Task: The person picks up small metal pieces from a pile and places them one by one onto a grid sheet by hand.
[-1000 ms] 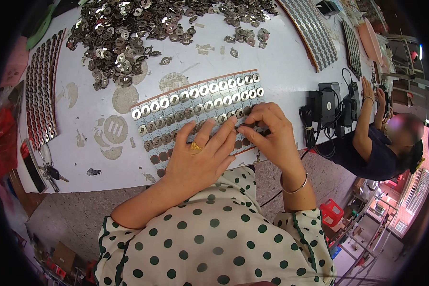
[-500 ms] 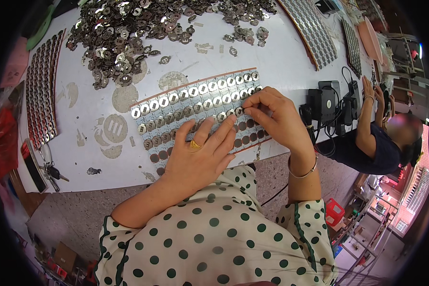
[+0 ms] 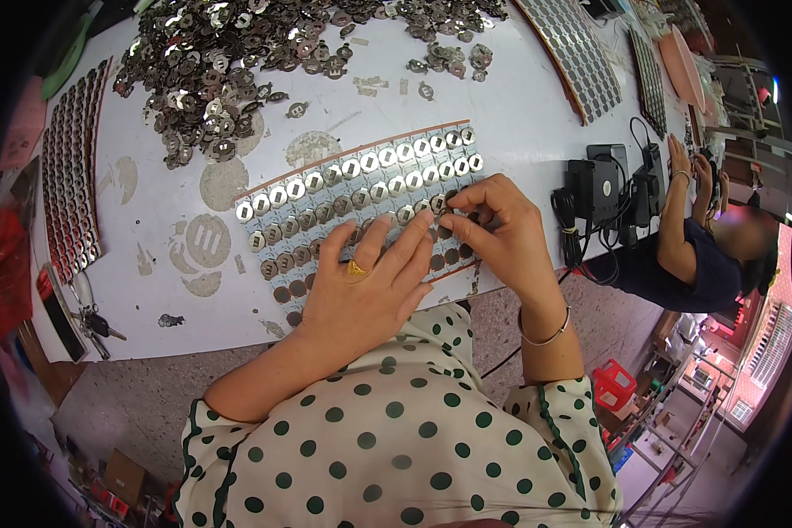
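Note:
A panel with rows of round seats lies slanted on the table before me; shiny metal discs fill its far rows. Its near rows show dark, bare circles in places. My left hand lies flat across the panel's near half, fingers spread, a gold ring on one finger. At the panel's right part, my right hand pinches with thumb and index finger at a small metal disc in the third row. The fingertips partly cover that disc. My left index fingertip rests close beside it.
A large heap of loose metal discs covers the far left. Other panels stand at the left and a panel lies at the far right. Black power adapters with cables sit right. A co-worker works farther right.
My right hand has shifted slightly, its thumb tip lower and a little left along the third row. My left hand stays nearly in place. The view has moved a little.

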`<state>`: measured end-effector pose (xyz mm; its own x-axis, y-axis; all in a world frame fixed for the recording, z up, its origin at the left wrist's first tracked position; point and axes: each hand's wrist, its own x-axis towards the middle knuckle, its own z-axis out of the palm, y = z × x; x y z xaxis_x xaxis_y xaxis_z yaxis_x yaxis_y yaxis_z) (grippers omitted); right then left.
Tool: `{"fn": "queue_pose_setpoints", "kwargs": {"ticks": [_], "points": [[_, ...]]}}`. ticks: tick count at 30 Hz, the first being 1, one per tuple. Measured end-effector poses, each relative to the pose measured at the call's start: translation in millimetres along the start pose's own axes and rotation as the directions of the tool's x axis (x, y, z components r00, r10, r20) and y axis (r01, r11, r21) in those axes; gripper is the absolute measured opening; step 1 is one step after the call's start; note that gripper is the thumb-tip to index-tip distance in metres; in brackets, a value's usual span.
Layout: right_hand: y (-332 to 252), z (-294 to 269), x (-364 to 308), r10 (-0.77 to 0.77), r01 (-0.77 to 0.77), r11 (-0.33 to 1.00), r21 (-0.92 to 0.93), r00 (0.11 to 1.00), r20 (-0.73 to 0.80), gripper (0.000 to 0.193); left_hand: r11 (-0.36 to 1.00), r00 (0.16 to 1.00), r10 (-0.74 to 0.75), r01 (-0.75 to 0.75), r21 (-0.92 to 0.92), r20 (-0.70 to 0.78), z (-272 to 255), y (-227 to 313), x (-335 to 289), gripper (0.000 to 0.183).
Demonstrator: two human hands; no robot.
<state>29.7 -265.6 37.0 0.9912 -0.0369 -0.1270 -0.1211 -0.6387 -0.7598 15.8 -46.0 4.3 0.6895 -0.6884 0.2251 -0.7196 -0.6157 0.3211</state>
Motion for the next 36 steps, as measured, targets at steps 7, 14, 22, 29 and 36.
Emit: {"fn": "queue_pose_setpoints", "kwargs": {"ticks": [7,14,22,29,36], "points": [[-2.1,2.2,-9.3,-0.193,0.188,0.967,-0.17,0.981,-0.01,0.023,1.0,1.0,0.001,-0.001,-0.003,-0.005,0.6,0.7,0.2,0.044],[-9.4,0.3,-7.0,-0.074,0.067,0.989,-0.131,0.996,-0.044,0.025,1.0,1.0,-0.002,0.002,-0.013,-0.003,0.8,-0.1,-0.8,0.044],[2.6,-4.5,-5.6,-0.049,0.042,0.996,0.076,0.995,0.091,0.021,1.0,1.0,-0.001,0.001,-0.022,-0.001,-0.2,0.2,-0.4,0.044],[10.1,-13.8,12.5,0.14,-0.168,0.953,0.251,0.982,0.124,0.016,1.0,1.0,-0.002,0.002,-0.031,-0.015,1.1,0.0,-0.3,0.044],[7.7,-10.6,12.2,0.163,-0.175,0.969,0.174,0.983,0.081,0.017,0.999,1.0,-0.005,0.005,-0.042,-0.002,0.3,-0.2,-0.1,0.045]]}}
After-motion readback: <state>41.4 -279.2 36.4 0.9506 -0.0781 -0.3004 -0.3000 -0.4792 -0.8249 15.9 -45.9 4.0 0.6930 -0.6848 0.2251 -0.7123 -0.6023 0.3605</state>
